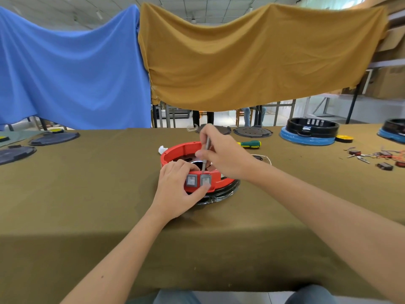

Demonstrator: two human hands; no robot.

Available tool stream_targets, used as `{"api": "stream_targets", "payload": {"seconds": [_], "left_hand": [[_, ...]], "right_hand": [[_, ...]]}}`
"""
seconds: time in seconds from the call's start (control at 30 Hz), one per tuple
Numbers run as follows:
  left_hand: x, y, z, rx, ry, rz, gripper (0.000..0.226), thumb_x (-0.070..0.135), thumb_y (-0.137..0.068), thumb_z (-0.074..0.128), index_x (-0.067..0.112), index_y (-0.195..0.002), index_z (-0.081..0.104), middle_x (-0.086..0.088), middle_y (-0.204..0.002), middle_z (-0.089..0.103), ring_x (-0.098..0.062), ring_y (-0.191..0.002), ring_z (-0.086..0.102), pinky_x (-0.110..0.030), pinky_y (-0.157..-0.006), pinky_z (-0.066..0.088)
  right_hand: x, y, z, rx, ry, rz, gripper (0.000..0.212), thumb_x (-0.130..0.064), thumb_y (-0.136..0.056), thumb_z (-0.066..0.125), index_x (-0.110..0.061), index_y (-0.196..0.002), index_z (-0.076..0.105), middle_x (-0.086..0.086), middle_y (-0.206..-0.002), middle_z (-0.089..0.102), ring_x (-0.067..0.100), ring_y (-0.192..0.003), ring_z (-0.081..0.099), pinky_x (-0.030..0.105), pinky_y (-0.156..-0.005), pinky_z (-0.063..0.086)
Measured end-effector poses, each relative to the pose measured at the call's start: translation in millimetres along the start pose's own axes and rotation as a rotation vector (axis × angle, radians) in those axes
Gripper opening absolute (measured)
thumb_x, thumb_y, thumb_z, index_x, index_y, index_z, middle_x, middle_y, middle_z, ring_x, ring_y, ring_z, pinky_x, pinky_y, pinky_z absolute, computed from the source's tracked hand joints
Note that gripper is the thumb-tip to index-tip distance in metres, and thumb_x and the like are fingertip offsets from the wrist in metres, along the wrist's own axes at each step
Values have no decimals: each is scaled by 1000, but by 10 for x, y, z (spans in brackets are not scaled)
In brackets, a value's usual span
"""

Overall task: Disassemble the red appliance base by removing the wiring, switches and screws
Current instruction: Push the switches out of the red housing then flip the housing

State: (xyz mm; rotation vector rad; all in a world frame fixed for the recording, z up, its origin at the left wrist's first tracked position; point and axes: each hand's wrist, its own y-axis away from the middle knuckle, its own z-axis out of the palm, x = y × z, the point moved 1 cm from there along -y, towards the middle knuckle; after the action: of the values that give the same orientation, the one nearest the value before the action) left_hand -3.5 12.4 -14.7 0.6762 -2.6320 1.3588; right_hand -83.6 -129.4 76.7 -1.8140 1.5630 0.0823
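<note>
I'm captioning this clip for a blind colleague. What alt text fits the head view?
A person's right hand holds a thin metal tool, its tip at the top edge of one of two grey switches on a red base, which the left hand grips. The base sits on an olive cloth-covered table with a green screwdriver behind.

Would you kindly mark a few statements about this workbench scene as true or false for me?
1. The right hand holds a thin metal tool. True.
2. The left hand rests flat on the table, away from the red base. False: it grips the base at its two grey switches.
3. A green-handled screwdriver lies behind the base. True.
4. Both cloths hanging behind are blue. False: one is blue, one mustard.
</note>
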Motion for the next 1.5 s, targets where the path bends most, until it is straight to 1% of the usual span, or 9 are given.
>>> {"api": "stream_targets", "payload": {"seconds": [0.1,0.27,0.43,0.6,0.83,0.93,1.13,1.3,1.5], "left_hand": [[10,8,-11,-17,3,6,39,52,-81,51,24,-106,62,11,-101,57,-12,-99,49,-34,-101,32],[20,8,-13,-32,-12,4,39,51,-83,49,22,-106,62,10,-101,55,-13,-99,48,-29,-100,28],[12,11,-6,-44,-29,11,40,51,-84,48,23,-108,61,9,-102,55,-12,-100,47,-28,-100,28],[19,19,-4,-41,-20,20,41,50,-85,46,22,-111,61,10,-104,53,-10,-101,42,-26,-99,24],[32,12,-12,-48,-22,14,44,52,-85,44,21,-111,61,9,-104,52,-11,-103,43,-25,-99,22],[52,18,-25,-32,-29,23,42,53,-83,48,22,-108,62,9,-101,52,-11,-100,43,-26,-99,23],[36,13,-15,-35,-55,38,45,57,-79,54,23,-107,61,10,-101,50,-11,-98,42,-29,-99,25],[26,11,-5,-34,-53,41,48,59,-79,54,22,-108,61,10,-102,50,-10,-100,42,-28,-100,24],[26,15,5,-30,-66,36,49,60,-79,53,21,-108,61,9,-101,50,-12,-99,43,-31,-101,25]], "right_hand": [[109,84,-81,103,-118,53,20,-14,-98,59,-21,-94,41,9,-83,65,19,-71,68,33,-65,60],[209,184,-42,71,-71,60,24,-14,-97,61,-25,-92,40,7,-84,66,23,-72,69,44,-67,60],[205,204,37,105,-47,18,33,-14,-95,64,-34,-87,39,2,-80,67,19,-73,69,44,-72,59],[257,137,-11,84,-180,89,28,-11,-94,66,-26,-89,43,5,-81,69,9,-72,71,33,-70,62],[238,-2,-65,-38,-170,127,23,-13,-95,65,-23,-92,44,7,-80,67,11,-68,71,23,-60,58],[220,73,-29,12,-150,111,27,-13,-95,65,-27,-90,43,5,-81,67,9,-70,70,30,-65,61],[239,274,101,150,-123,54,24,-15,-95,65,-22,-93,42,5,-83,68,22,-79,68,49,-74,56],[254,161,50,94,-151,93,26,-14,-94,66,-27,-89,43,1,-79,69,7,-73,69,41,-74,61],[221,2,-21,-29,-65,104,23,-19,-95,66,-25,-89,45,10,-83,70,11,-67,70,25,-59,58]]}}
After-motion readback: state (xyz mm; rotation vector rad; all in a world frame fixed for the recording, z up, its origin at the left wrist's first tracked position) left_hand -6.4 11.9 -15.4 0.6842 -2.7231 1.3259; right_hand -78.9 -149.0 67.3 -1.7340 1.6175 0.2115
